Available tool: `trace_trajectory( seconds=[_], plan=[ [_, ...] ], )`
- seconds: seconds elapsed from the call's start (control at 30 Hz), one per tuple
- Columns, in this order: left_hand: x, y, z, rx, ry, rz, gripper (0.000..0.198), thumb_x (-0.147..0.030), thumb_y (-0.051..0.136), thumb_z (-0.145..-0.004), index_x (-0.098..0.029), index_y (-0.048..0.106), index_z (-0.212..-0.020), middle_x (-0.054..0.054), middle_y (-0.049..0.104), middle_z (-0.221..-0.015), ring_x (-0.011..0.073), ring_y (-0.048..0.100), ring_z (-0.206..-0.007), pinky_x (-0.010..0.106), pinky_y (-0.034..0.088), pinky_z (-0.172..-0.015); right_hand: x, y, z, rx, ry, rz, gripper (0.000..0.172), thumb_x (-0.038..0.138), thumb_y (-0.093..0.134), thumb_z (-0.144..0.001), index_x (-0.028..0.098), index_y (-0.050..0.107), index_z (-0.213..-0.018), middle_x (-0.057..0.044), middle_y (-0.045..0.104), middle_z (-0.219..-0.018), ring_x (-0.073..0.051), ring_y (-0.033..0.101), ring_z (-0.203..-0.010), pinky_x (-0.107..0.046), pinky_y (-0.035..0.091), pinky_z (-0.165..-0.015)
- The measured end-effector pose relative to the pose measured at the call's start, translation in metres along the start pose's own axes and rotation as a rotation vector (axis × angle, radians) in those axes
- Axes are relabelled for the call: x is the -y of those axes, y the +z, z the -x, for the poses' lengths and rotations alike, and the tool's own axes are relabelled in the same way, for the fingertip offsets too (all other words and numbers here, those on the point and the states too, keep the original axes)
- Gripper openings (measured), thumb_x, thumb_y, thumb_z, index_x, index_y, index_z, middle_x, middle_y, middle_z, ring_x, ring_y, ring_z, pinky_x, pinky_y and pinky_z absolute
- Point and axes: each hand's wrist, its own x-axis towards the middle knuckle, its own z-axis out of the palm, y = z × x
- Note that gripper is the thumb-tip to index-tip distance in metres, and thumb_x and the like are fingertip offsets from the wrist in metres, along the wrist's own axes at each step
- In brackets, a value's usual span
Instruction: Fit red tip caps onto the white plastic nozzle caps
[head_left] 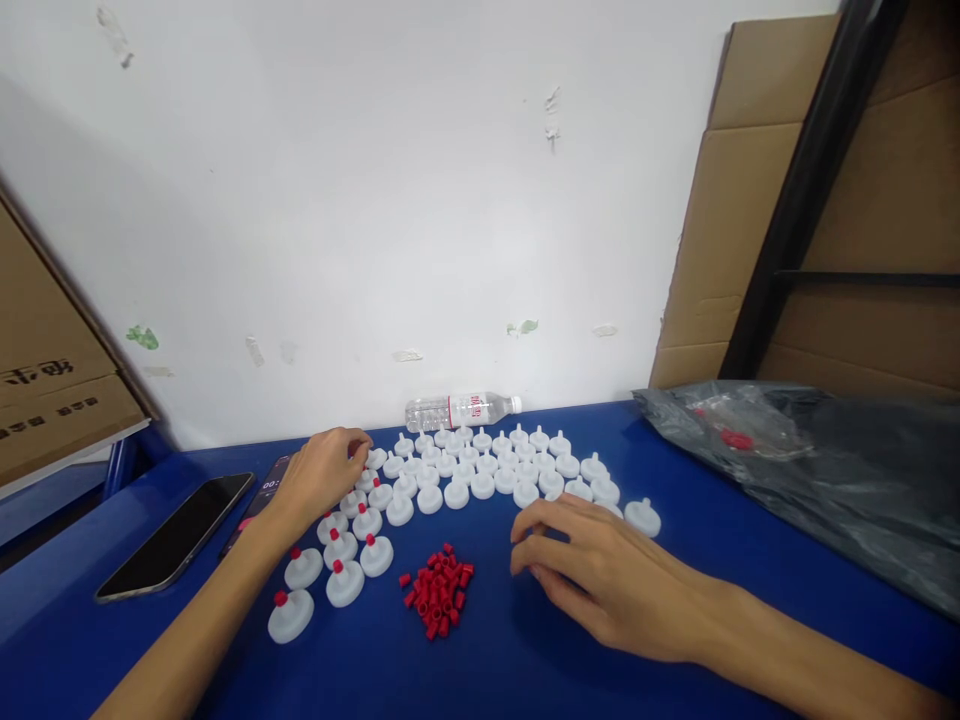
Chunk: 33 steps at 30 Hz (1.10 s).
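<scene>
My left hand (327, 476) is at the far left of a group of white nozzle caps (482, 484), its thumb and index finger curled together beside a white cap (376, 458). What sits between those fingertips is too hidden to make out. Below it stand several white caps fitted with red tips (345, 582). A pile of small red tip caps (437, 592) lies on the blue table in front of the group. To the right of that pile hovers my right hand (600, 570), palm down, fingers apart and loosely bent, with nothing visible in them. It partly covers a few white caps.
A clear plastic bottle (463, 411) lies along the white wall. Two phones (176, 537) rest at the left, one partly behind my left forearm. Dark plastic sheeting (847, 470) with a clear bag (750, 430) lies at the right, near cardboard (735, 220).
</scene>
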Motion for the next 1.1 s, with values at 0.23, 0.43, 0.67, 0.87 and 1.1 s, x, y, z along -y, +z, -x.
trace_trajectory(
  seconds=[0.23,0.43,0.67,0.87,1.1],
  plan=[
    [-0.003,-0.001,0.001,-0.015,0.032,-0.009,0.038,-0.036,0.042,-0.095,-0.022,0.075,-0.106,0.010,0.076,-0.113,0.0299,0.070,-0.098,0.032,0.049,-0.070,0.001,-0.001,0.000,0.006,-0.007,-0.004,0.025,0.010,0.047,-0.099,0.024,0.061,-0.113,-0.004,0.061,-0.118,-0.016,0.059,-0.087,-0.034,0.046,-0.084],
    [-0.007,-0.002,0.004,-0.007,0.080,-0.009,0.041,-0.036,0.039,-0.097,-0.021,0.076,-0.107,0.011,0.074,-0.114,0.0284,0.070,-0.096,0.031,0.049,-0.070,0.001,-0.001,0.001,-0.001,-0.012,0.013,0.024,0.011,0.047,-0.098,0.024,0.063,-0.112,-0.005,0.062,-0.117,-0.016,0.059,-0.085,-0.033,0.047,-0.081],
    [-0.008,-0.006,0.004,-0.023,0.097,0.004,0.041,-0.038,0.038,-0.098,-0.022,0.074,-0.107,0.011,0.073,-0.109,0.0285,0.069,-0.093,0.033,0.049,-0.072,-0.001,0.000,0.001,-0.016,-0.010,0.016,0.024,0.011,0.047,-0.098,0.024,0.063,-0.112,-0.005,0.062,-0.116,-0.017,0.060,-0.087,-0.034,0.048,-0.082],
    [-0.020,-0.012,0.012,-0.059,0.110,0.042,0.037,-0.038,0.042,-0.095,-0.022,0.073,-0.106,0.011,0.069,-0.119,0.0294,0.068,-0.097,0.034,0.050,-0.069,-0.001,0.000,0.001,-0.065,0.018,0.019,0.025,0.010,0.049,-0.097,0.024,0.064,-0.110,-0.006,0.063,-0.116,-0.018,0.060,-0.092,-0.034,0.048,-0.082],
    [-0.030,-0.012,0.017,-0.075,0.158,0.108,0.031,-0.038,0.046,-0.093,-0.022,0.072,-0.102,0.010,0.064,-0.119,0.0273,0.067,-0.093,0.036,0.052,-0.073,-0.002,0.000,-0.001,-0.097,0.011,0.011,0.024,0.009,0.049,-0.097,0.023,0.065,-0.108,-0.007,0.064,-0.114,-0.019,0.062,-0.095,-0.036,0.049,-0.086]
  ],
)
